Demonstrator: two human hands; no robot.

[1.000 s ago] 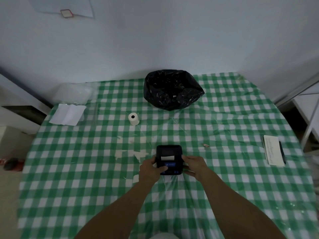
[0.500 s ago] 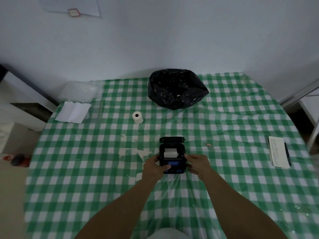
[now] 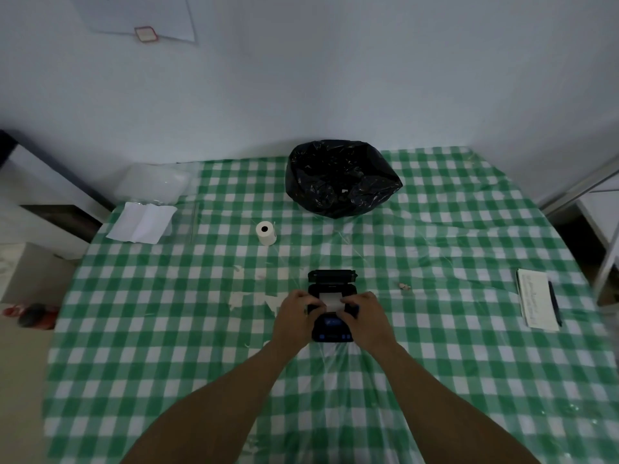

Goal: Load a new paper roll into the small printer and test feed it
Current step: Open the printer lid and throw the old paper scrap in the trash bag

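Note:
The small black printer (image 3: 331,331) lies on the green checked tablecloth (image 3: 435,363) in the middle, with its lid (image 3: 331,277) flipped open toward the far side. A white paper roll (image 3: 330,301) shows in the open compartment. My left hand (image 3: 296,318) and my right hand (image 3: 363,318) press against the two sides of the printer, fingertips at the ends of the roll inside. A second white paper roll (image 3: 266,233) stands on end farther back, left of centre.
A black plastic bag (image 3: 341,179) sits at the back centre. A folded white sheet (image 3: 140,222) and clear plastic packaging (image 3: 150,182) lie at the back left. A notepad with a pen (image 3: 537,303) lies at the right. Torn paper scraps (image 3: 254,299) lie left of the printer.
The printer's lid has gone from closed to fully open, exposing the roll. Both hands moved from the printer's near end up to the roll compartment.

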